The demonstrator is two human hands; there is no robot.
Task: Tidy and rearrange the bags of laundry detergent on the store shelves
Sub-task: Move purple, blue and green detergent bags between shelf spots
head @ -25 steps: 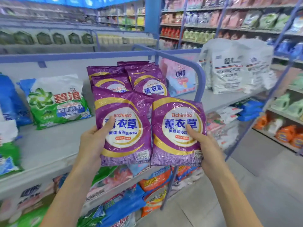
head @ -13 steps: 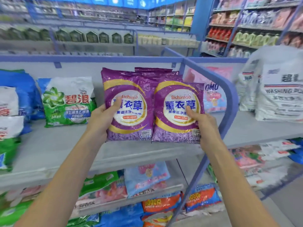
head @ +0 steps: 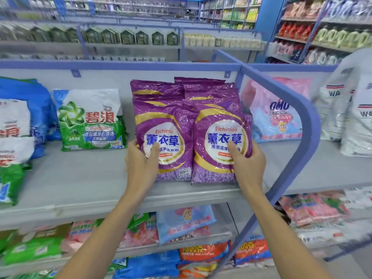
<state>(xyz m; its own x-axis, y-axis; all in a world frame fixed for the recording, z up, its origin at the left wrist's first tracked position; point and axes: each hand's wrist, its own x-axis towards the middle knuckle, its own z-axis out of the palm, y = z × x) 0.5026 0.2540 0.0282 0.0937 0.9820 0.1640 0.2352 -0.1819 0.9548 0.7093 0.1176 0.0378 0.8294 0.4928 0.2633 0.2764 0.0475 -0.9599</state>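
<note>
The work surface is a grey metal shelf board (head: 80, 184) in a store aisle, bounded on the right by a curved blue divider rail (head: 308, 121). Two glossy purple plastic detergent bags with gold arcs and round white labels stand side by side near its front edge: the left purple bag (head: 165, 127) and the right purple bag (head: 221, 125). Their inner edges touch, and both stand in front of a stack of identical purple bags (head: 181, 87). Whether the bottom seams rest on the board cannot be confirmed.

The left hand (head: 141, 164) grips the lower outer edge of the left purple bag, with the thumb laid across the printed face; the fingers behind it are hidden. The right hand (head: 249, 166) holds the right purple bag in the mirrored way.

The step in hand is judged to be seating the pair as the front row. Recommended procedure:

1. Set both bottom seams flat on the board; a powder bag placed on one corner is likely to slump.
2. Push both bags back with equal pressure until they lean on the stack, labels facing forward.
3. Level the lower edges; the right one appears slightly nearer the front.
4. Preserve the gap to the green-and-white plastic bag (head: 90, 119) on the left.
5. Release both hands together, thumbs last
</note>
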